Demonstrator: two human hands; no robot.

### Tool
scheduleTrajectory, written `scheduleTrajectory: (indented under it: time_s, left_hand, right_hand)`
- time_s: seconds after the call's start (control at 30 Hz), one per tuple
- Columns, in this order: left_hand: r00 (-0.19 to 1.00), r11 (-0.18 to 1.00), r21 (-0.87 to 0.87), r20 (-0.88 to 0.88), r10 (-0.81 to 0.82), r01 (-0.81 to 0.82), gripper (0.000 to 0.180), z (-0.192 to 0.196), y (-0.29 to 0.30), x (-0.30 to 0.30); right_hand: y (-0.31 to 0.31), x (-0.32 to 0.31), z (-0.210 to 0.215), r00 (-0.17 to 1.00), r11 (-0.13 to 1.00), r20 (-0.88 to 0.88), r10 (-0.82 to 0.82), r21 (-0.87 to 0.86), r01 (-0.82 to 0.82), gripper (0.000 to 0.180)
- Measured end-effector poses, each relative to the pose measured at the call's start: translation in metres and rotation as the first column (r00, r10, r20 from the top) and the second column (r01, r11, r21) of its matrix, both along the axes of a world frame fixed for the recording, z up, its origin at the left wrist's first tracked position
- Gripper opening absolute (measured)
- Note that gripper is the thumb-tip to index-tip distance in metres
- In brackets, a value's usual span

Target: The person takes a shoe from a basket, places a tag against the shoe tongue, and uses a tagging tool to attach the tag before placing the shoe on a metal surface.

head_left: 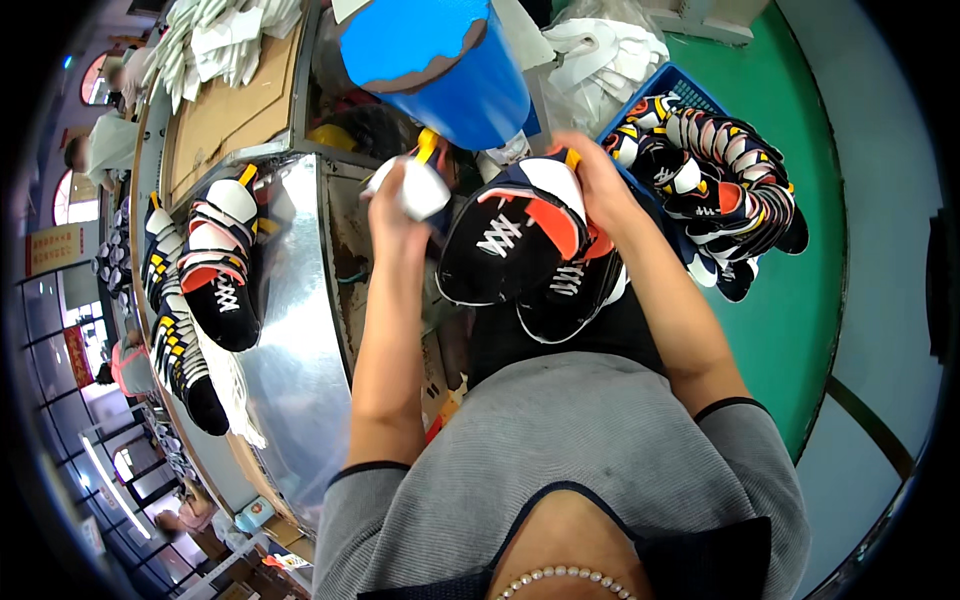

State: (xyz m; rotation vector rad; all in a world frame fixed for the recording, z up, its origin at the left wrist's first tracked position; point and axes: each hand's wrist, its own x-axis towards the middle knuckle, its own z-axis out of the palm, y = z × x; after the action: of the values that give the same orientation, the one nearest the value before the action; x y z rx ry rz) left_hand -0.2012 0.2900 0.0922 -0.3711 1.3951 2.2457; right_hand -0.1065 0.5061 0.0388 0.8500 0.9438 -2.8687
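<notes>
Just on the near side of the blue drum [495,105], the right hand [605,188] is closed about the heel end of a black-toed shoe upper [500,245]; some of its fingers are hidden. The upper lies to the left of that hand, between both hands, white laces facing up and toe tilted toward the body. Beneath it, farther from the drum, is a second upper [558,322], partly covered.

Close below the drum's left side, the left hand [392,212] pinches a white piece [420,190], thumb uppermost; motion blur hides the finger detail and the piece's exact shape.

To the right of the drum stands a blue crate [700,88], a curved stack of uppers [745,170] at it. To the drum's left, nearer the body, a metal bench [310,300] bears more uppers [225,225].
</notes>
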Motion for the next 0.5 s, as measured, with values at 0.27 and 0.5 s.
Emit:
scheduleTrajectory:
  time_s: [0.27,0.5]
  left_hand:
    - [0.963,0.954,-0.220,-0.134,-0.235,0.203,0.033,0.024,0.002,0.115]
    - [0.897,0.921,-0.373,-0.361,-0.256,0.112,0.033,0.007,0.025,0.047]
  right_hand:
    - [-0.077,0.020,0.007,0.990,0.916,-0.129,-0.049,0.390,0.097,0.033]
    - [-0.039,-0.002,-0.003,0.970,0.933,-0.228,0.082,0.359,0.006,0.012]
